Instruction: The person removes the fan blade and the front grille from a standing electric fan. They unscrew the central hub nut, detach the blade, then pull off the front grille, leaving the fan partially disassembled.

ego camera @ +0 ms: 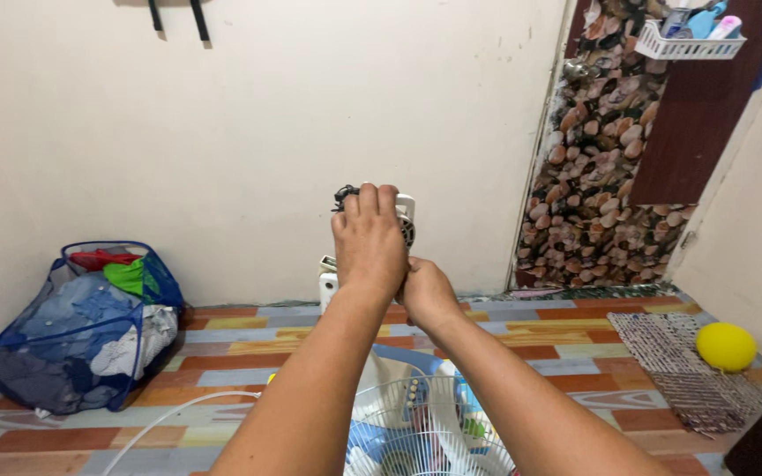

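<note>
Fingers of the left hand [369, 242] are wrapped over a white fan motor head [405, 219], held up above a wire fan guard [425, 436]; the right hand [426, 295] is closed beneath it. Farther left, a blue mesh hamper [72, 328] is stuffed with clothes. High on the far right wall, a white basket [691, 40] is filled with bottles.

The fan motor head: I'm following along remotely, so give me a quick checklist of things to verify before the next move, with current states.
1. Left hand grip over the fan motor head: ok.
2. Right hand steadying beneath it: ok.
3. Wire grille off and lying below: ok.
4. White cord away from both hands: ok.
5. Fasteners on the motor: cannot tell, hidden by hands.
</note>
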